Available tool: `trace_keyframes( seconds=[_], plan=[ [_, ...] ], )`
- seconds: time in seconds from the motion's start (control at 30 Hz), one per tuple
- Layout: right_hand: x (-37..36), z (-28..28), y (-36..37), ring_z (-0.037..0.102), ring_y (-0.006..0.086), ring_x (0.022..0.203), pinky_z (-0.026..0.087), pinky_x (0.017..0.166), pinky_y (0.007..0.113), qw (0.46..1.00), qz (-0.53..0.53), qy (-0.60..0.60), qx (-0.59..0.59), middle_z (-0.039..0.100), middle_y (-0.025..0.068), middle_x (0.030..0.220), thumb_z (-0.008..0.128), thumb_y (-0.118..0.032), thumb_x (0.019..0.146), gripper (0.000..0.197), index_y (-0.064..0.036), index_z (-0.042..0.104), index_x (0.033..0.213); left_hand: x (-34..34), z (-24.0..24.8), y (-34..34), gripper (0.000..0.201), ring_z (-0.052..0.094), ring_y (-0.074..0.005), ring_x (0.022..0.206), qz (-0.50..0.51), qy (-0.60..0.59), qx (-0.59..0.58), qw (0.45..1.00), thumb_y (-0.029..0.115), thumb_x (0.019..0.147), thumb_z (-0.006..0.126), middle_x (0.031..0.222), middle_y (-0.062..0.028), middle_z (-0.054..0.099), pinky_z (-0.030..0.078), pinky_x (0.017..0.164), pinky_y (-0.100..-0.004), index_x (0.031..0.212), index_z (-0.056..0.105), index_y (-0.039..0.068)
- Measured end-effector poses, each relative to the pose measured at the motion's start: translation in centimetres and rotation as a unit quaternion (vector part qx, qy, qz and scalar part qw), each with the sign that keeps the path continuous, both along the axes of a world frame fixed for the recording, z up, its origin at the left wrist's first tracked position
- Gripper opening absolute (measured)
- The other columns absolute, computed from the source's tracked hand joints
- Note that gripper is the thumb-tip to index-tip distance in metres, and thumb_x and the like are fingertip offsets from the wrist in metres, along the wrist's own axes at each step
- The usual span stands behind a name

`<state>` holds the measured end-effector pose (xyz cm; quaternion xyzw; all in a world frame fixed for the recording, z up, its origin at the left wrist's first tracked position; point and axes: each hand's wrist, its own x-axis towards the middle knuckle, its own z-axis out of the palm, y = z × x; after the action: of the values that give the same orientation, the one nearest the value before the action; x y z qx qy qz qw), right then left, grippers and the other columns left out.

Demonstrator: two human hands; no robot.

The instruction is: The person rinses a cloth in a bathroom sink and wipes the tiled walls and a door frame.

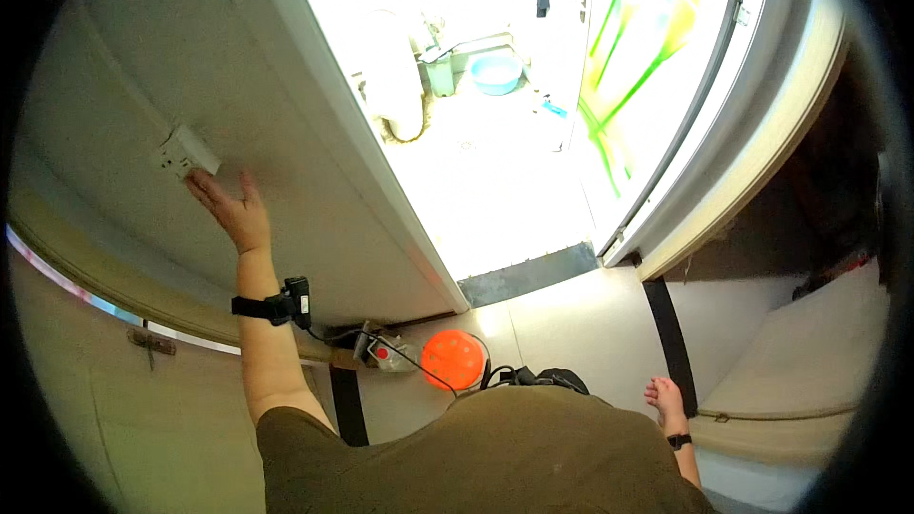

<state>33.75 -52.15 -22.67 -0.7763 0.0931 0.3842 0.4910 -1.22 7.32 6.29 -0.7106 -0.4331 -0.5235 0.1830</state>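
While the white socket point(189, 150) sits on the wall point(276, 133) at far left, the left hand point(233, 214) meets its lower edge, fingers extended, gripping nothing; any press done or left, I cannot tell; the room point(486, 200) beyond is already lit; the right hand point(668, 400) hangs loosely curled, grip unclear.

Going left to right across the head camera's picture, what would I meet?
White wall socket, left hand, clear container with a red spot, round orange object, right hand.
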Motion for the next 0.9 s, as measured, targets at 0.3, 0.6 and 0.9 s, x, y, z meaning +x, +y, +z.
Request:
trace_keyframes(
  seconds=[0.3, 0.6, 0.9],
  plan=[
    [20.7, 0.8, 8.8, 0.053, 0.0121, 0.063, 0.043, 0.052, 0.023, 0.977, 0.196, -0.073, 0.033, 0.055, 0.0057, 0.077, 0.048, -0.018, 0.085, 0.019, -0.0035, 0.052, 0.096, 16.6, 1.5, -17.3, 0.048, 0.041, -0.0261, 0.106, -0.339, -0.181, -0.149, 0.911, 0.033, 0.084, 0.045, 0.117, -0.0178, 0.039, 0.034, 0.089, -0.0353, 0.115, 0.039, -0.003],
    [25.3, 3.6, 35.6, 0.054, 0.0099, 0.073, 0.043, 0.062, 0.022, 0.892, 0.423, -0.064, 0.146, 0.058, 0.0036, 0.086, 0.048, -0.019, 0.084, 0.024, -0.0031, 0.054, 0.1, 30.2, 5.3, -18.7, 0.047, 0.034, -0.0389, 0.114, -0.917, -0.041, -0.234, 0.321, 0.044, 0.086, 0.037, 0.125, -0.0105, 0.04, 0.02, 0.087, -0.0646, 0.117, 0.047, 0.011],
    [35.0, 2.8, 48.5, 0.054, 0.009, 0.071, 0.043, 0.059, 0.021, 0.903, 0.406, -0.043, 0.131, 0.058, 0.0043, 0.086, 0.046, -0.015, 0.085, 0.021, -0.0038, 0.053, 0.101, 38.5, 5.3, -6.1, 0.04, 0.023, -0.0484, 0.118, -0.937, -0.077, -0.148, 0.307, 0.039, 0.086, 0.038, 0.109, -0.0209, 0.044, 0.008, 0.089, -0.0677, 0.093, 0.051, 0.002]
  ],
)
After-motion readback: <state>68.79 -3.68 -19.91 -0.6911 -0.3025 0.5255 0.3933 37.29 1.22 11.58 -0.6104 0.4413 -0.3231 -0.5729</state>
